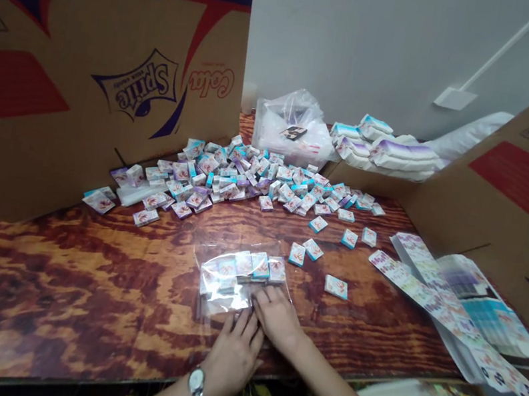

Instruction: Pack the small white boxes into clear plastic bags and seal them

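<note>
A clear bag (220,299) of packets (258,266) lies under the fingertips of the left hand (232,358) and right hand (277,318), both flat, fingers extended, gripping nothing.

A clear bag (222,299) with packets in it lies on the near part of the table (25,293). Behind it is a big pile of packets (242,177), and a few loose packets (297,254) lie in between, more to the right. A left flap (87,74) of cardboard stands at the left side, and a right flap (513,192) stands at the right. At the far end, a plastic bag (289,138) sits just left of some white packs (384,147), and printed sheets (448,310) lie on the right.
</note>
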### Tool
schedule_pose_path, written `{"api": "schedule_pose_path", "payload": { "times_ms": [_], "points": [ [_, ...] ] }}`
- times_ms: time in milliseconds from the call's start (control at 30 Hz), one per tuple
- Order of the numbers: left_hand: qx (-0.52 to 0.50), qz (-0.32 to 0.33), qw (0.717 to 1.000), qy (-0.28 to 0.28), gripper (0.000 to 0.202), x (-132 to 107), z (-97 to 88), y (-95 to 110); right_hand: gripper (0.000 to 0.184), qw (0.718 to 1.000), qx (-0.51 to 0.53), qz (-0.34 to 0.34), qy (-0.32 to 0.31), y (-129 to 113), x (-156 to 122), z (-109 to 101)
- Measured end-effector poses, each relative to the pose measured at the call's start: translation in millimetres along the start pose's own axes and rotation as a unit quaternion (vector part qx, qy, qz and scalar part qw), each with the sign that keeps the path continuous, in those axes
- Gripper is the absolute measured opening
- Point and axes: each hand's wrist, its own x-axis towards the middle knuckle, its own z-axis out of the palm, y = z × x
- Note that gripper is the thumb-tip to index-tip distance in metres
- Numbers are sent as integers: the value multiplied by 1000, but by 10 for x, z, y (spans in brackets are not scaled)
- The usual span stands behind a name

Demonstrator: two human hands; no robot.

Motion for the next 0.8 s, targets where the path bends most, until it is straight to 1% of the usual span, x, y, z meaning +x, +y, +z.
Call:
{"api": "schedule_pose_path", "payload": {
  "times_ms": [67,167,267,367,467,567,633,700,767,800],
  "points": [
    [6,5,1000,-2,50,47,20,27,17,1000,-22,18,2,30,19,31],
    [13,12,1000,-7,49,67,48,26,16,999,-45,19,19,65,105,55],
    [17,15,1000,-13,51,64,63,25,16,998,-55,21,17,92,204,49],
    [16,2,1000,-14,51,60,60,41,15,998,-52,14,15,107,261,32],
    [1,-6,1000,-13,53,39,22,40,16,999,-45,-4,21,88,197,-5],
    [-10,-12,1000,4,50,6,-40,8,18,999,-30,-10,29,68,-39,-73],
    [-1,-9,1000,20,44,12,-68,-12,21,997,-24,7,68,93,-237,-117],
    [21,4,999,36,43,71,-71,-20,24,988,-29,51,144,161,-381,-141],
    [59,29,996,59,47,185,-49,-14,32,973,-33,105,205,257,-417,-135],
    [82,41,993,72,49,255,-30,-8,40,968,-28,128,212,306,-396,-122]
  ]
}}
